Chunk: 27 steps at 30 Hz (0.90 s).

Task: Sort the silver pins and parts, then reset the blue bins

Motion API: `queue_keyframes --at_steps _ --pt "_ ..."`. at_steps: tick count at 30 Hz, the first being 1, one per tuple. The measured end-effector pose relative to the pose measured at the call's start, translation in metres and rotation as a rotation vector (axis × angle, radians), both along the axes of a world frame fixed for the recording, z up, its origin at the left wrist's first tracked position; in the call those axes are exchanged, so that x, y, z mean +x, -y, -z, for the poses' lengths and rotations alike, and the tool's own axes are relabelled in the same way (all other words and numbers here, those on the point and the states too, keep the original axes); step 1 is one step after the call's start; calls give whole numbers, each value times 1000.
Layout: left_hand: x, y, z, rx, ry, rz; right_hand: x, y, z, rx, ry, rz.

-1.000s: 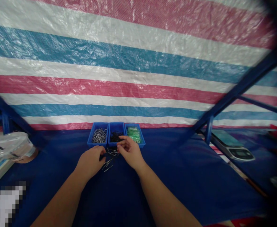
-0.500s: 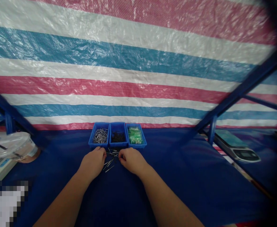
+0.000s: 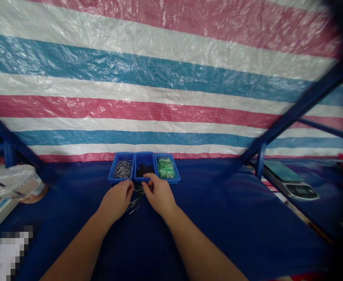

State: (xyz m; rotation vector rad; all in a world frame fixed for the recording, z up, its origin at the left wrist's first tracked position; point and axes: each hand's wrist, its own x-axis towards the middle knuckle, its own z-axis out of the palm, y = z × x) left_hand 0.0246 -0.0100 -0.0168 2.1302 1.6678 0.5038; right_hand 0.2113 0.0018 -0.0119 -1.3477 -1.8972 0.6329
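My left hand (image 3: 117, 200) is closed in a pinch in front of the left blue bin; what its fingertips hold, if anything, is hidden. My right hand (image 3: 160, 196) is at the front rim of the middle blue bin (image 3: 139, 180), thumb and index finger apart. Between the hands, several thin silvery metal pins (image 3: 134, 203) lie loose on the blue table surface, partly covered by the fingers. More silvery pins (image 3: 123, 168) fill the left bin. Small dark pieces (image 3: 144, 168) lie in the middle bin. Green-and-clear plastic packets (image 3: 166, 168) fill the right bin.
A clear plastic tub (image 3: 27, 183) stands at the left near a blue frame post (image 3: 9, 154). Beyond the right-hand diagonal frame bar (image 3: 279, 121) sits a digital scale (image 3: 294, 183). A striped plastic sheet (image 3: 148, 117) hangs behind the bins.
My right hand has moved slightly up to the middle bin's front rim, and its thumb and index finger have parted. My left hand stays pinched in nearly the same place.
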Motion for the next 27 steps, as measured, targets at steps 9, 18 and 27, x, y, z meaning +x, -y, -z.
queue_keyframes --at_steps 9,18,27 --pt "11 2 -7 47 238 127 6 -1 4 -141 -250 -214" --pt "4 -1 -5 -34 -69 60 10 -5 6 -151 -253 -84" --pt "2 -1 -4 -57 -124 30 12 3 -6 -130 405 -218"
